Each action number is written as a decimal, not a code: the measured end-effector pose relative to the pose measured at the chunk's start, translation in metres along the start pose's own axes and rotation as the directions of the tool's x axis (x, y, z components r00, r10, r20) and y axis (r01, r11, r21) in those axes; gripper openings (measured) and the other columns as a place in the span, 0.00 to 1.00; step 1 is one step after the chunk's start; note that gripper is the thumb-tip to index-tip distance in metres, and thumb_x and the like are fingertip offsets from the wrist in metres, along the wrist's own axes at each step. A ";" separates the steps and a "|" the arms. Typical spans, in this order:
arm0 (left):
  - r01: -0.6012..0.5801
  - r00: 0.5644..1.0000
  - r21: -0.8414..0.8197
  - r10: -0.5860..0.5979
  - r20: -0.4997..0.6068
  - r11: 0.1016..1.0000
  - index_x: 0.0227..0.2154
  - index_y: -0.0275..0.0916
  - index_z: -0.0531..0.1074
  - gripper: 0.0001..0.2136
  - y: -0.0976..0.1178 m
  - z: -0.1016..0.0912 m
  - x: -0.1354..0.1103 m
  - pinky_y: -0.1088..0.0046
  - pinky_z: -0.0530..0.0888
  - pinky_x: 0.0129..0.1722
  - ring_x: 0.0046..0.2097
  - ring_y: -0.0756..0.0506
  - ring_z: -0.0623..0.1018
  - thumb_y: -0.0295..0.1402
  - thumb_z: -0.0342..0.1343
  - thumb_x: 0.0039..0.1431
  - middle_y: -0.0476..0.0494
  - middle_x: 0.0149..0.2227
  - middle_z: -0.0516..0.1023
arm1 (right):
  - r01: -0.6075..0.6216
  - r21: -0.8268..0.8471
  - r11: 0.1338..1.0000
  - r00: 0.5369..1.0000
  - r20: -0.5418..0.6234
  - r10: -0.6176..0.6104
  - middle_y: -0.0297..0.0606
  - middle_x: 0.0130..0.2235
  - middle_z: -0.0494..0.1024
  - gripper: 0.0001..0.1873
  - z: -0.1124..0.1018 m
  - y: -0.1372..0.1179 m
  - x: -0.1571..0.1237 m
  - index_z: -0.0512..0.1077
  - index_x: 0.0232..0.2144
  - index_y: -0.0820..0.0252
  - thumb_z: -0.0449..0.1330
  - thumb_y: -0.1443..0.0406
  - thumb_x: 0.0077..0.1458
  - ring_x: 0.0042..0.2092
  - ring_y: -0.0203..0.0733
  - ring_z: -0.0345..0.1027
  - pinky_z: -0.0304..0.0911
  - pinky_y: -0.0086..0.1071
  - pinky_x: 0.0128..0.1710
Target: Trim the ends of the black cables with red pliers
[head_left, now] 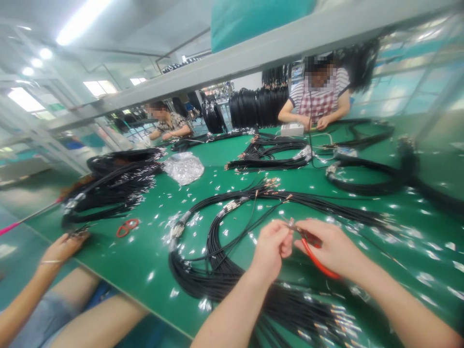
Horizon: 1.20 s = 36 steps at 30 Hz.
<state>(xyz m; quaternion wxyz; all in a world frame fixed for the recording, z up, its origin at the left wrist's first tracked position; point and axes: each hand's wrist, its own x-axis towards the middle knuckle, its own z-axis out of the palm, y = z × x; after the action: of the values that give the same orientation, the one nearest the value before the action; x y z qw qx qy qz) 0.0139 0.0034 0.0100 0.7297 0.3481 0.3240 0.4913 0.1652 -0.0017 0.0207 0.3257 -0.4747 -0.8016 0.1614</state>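
Right hand: the right hand (328, 241) had its grip closed around red-handled pliers (319, 261), their nose pointing toward the other hand.
Left hand: the left hand (270, 244) had its grip pinched closed, fingertips at the nose of the pliers; whatever lay between them was too small to tell.
Pliers: above the green counter (145, 261), between the two hands, red handle slanting down toward the right wrist.
Nearest cables: a curved bundle of black cables (203, 282) lay on the counter, passing beneath the left forearm, its near ends fanned out below the hands.
Cables beyond: another coil (275, 154) lay farther back, and a dark heap of cables (119, 183) lay at the left.
Loose items: red scissors (127, 227) lay near that heap; a clear plastic bag (184, 168) sat behind them, with pale scraps scattered widely.
Neighbour at left: a co-worker's hand (68, 244) rested at the counter edge, holding something indistinct.
Across: a person in a checked apron (321, 99) worked behind a white box (292, 129); a second person in a patterned top (174, 123) sat farther left.
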 end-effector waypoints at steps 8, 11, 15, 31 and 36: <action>-0.012 0.999 -0.025 0.013 0.039 1.000 0.25 0.35 0.64 0.11 0.002 -0.002 -0.002 0.79 0.44 0.18 0.17 0.58 0.51 0.36 0.59 0.45 0.57 0.14 0.54 | 0.010 -0.012 1.000 0.999 0.048 -0.009 0.35 0.25 0.71 0.11 -0.004 -0.005 0.000 0.71 0.36 0.57 0.58 0.61 0.49 0.26 0.39 0.62 0.58 0.31 0.26; -0.026 0.999 -0.018 0.027 0.048 0.999 0.23 0.35 0.63 0.11 0.002 -0.002 -0.002 0.78 0.44 0.18 0.17 0.58 0.51 0.36 0.59 0.45 0.58 0.14 0.53 | 0.006 0.002 1.000 0.998 0.060 -0.006 0.35 0.26 0.71 0.11 -0.006 -0.006 -0.001 0.71 0.36 0.57 0.59 0.60 0.49 0.26 0.39 0.62 0.58 0.30 0.27; -0.061 0.993 -0.009 0.062 0.100 0.998 0.22 0.35 0.64 0.12 0.002 -0.005 0.000 0.78 0.44 0.18 0.16 0.59 0.51 0.36 0.60 0.44 0.58 0.14 0.53 | -0.007 0.055 0.998 0.998 0.061 0.004 0.34 0.27 0.72 0.11 -0.005 -0.007 -0.002 0.72 0.36 0.55 0.60 0.61 0.47 0.26 0.38 0.62 0.58 0.29 0.26; -0.148 0.985 0.225 0.163 -0.052 0.963 0.24 0.35 0.66 0.11 -0.005 0.000 -0.003 0.79 0.53 0.19 0.19 0.56 0.59 0.38 0.57 0.49 0.54 0.16 0.61 | -0.186 0.765 0.617 0.928 -0.070 0.367 0.34 0.32 0.73 0.16 0.012 -0.010 0.005 0.67 0.37 0.56 0.62 0.61 0.44 0.34 0.39 0.68 0.64 0.33 0.36; -0.077 0.993 0.302 0.102 -0.067 0.950 0.23 0.35 0.66 0.12 -0.012 0.003 -0.002 0.79 0.52 0.18 0.18 0.57 0.59 0.40 0.57 0.47 0.54 0.16 0.62 | -0.208 0.818 0.536 0.884 -0.078 0.461 0.31 0.27 0.69 0.13 0.016 -0.011 0.004 0.66 0.34 0.57 0.62 0.64 0.42 0.28 0.35 0.65 0.62 0.31 0.31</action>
<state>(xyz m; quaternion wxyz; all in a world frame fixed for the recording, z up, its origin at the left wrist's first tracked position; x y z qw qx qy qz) 0.0216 -0.0023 0.0016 0.6317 0.4485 0.4080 0.4830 0.1460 -0.0029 0.0171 0.5750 -0.4450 -0.4831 0.4879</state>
